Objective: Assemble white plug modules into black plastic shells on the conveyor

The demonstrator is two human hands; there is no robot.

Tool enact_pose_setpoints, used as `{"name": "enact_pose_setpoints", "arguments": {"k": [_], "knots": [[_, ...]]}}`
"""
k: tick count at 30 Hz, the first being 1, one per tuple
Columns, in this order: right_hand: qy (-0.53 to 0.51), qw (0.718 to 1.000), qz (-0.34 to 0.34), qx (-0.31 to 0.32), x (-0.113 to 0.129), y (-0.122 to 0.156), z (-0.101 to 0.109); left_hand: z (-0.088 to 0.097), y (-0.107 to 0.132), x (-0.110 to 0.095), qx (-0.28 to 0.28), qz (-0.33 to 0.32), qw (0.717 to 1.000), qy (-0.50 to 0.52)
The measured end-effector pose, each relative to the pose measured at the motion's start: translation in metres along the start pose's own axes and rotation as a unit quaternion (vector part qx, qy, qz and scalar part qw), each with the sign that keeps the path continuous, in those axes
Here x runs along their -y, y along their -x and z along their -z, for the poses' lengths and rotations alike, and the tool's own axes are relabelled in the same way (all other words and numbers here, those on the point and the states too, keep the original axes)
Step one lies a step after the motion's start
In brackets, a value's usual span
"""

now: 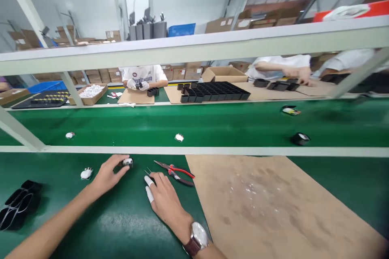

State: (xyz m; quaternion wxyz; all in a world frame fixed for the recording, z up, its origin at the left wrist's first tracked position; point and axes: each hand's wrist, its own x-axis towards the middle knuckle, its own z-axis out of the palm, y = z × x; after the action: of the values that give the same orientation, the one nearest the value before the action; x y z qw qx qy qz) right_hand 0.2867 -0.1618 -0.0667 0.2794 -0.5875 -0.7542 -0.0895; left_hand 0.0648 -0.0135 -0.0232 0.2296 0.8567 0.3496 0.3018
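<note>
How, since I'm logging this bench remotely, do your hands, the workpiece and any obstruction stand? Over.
Left hand pinching small black-and-white piece. Right hand palm down, grip hidden, thin prongs showing just ahead. Pliers close beside right hand, possible snag.

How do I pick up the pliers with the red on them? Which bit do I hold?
Best hold both handles of the pliers, probably coming from the near right. The pliers lie flat with their handles spread a little and pointing right, so a palm could close around both. The narrow, pointed nose aims left, so keep your fingers off that end.
</note>
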Motion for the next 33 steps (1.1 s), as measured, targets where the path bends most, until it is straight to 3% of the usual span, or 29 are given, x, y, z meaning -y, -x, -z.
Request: {"name": "enact_pose_setpoints", "arguments": {"k": [3, 6, 11, 13, 16, 20, 23, 25, 29, 31, 33], "knots": [[0.002, 0.999, 0.028, -0.016, -0.001, 0.005, -0.005, 0.018, -0.055, 0.033, -0.051, 0.082, 0.993, -0.074], [0.006, 0.998, 0.053, -0.038, -0.004, 0.008, -0.008, 0.028, -0.086, 0.065, -0.092, 0.156, 0.976, -0.119], [-0.009, 0.997, 0.058, -0.054, 0.001, 0.009, 0.001, 0.031, -0.084, 0.089, -0.059, 0.188, 0.967, -0.16], [-0.02, 0.997, 0.05, -0.055, 0.005, 0.006, 0.014, 0.044, -0.08, 0.096, -0.043, 0.184, 0.966, -0.177], [-0.032, 0.998, 0.019, -0.06, -0.004, -0.002, 0.036, 0.078, -0.083, 0.115, -0.049, 0.204, 0.954, -0.213], [-0.015, 0.996, -0.055, -0.062, -0.059, -0.014, 0.058, 0.117, -0.09, 0.155, -0.098, 0.289, 0.914, -0.266], [0.018, 0.988, -0.155, 0.012, -0.124, -0.021, 0.065, 0.126, -0.087, 0.178, -0.102, 0.317, 0.901, -0.279], [0.043, 0.975, -0.217, 0.025, -0.165, -0.025, 0.065, 0.125, -0.085, 0.186, -0.1, 0.306, 0.904, -0.282], [0.069, 0.945, -0.316, 0.036, -0.222, -0.038, 0.053, 0.111, -0.087, 0.184, -0.108, 0.269, 0.914, -0.283], [0.07, 0.933, -0.352, 0.033, -0.236, -0.047, 0.046, 0.1, -0.087, 0.17, -0.1, 0.251, 0.927, -0.259], [0.061, 0.929, -0.365, 0.027, -0.241, -0.055, 0.04, 0.086, -0.08, 0.148, -0.067, 0.204, 0.958, -0.19]]}}
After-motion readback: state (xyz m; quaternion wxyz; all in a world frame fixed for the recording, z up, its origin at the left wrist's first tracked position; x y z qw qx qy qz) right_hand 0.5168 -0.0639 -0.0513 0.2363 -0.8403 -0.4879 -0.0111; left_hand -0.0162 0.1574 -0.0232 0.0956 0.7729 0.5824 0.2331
